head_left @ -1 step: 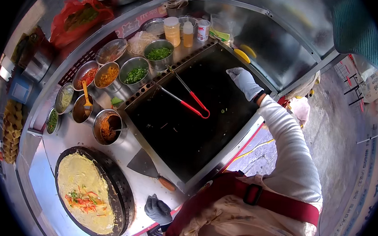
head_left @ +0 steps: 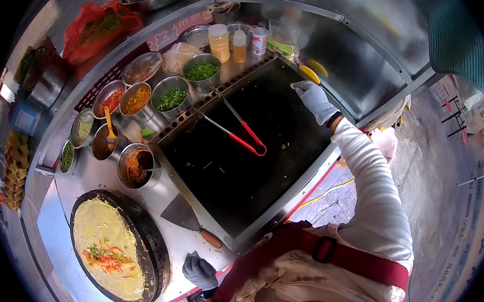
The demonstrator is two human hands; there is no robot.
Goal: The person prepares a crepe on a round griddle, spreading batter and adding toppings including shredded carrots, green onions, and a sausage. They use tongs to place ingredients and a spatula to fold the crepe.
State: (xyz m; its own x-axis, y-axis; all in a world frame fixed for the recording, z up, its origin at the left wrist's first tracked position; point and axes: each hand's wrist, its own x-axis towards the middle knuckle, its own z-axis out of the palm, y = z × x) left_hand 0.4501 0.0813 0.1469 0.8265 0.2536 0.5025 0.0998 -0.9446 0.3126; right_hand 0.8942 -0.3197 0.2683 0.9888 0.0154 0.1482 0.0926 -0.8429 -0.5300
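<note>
My right hand (head_left: 314,102), in a pale glove, is over the far right corner of a dark flat griddle (head_left: 234,189). Its fingers are drawn together; whatever they may hold is hidden. A yellow handle (head_left: 309,73) lies just beyond it. Tongs with red grips (head_left: 247,139) lie on the griddle, tips on its left rim. My left hand (head_left: 200,270), in a grey glove, is at the counter's near edge, fingers loosely bent and apart with nothing in them. A wide scraper (head_left: 183,213) lies just beyond. To the left, a crepe (head_left: 104,231) topped with red and green shreds covers a round hotplate (head_left: 155,256).
Several steel bowls of chopped greens (head_left: 173,98), shreds and sauce line the counter's far left. A brush (head_left: 110,129) stands in one pot. Bottles (head_left: 219,43) and a white cup (head_left: 260,41) stand behind the griddle. A metal-framed screen (head_left: 358,58) borders the far right.
The view has shifted slightly. My right hand has barely moved, its fingertips dipping a little lower. My left hand stays near the counter edge, and the tongs, scraper and crepe lie as before.
</note>
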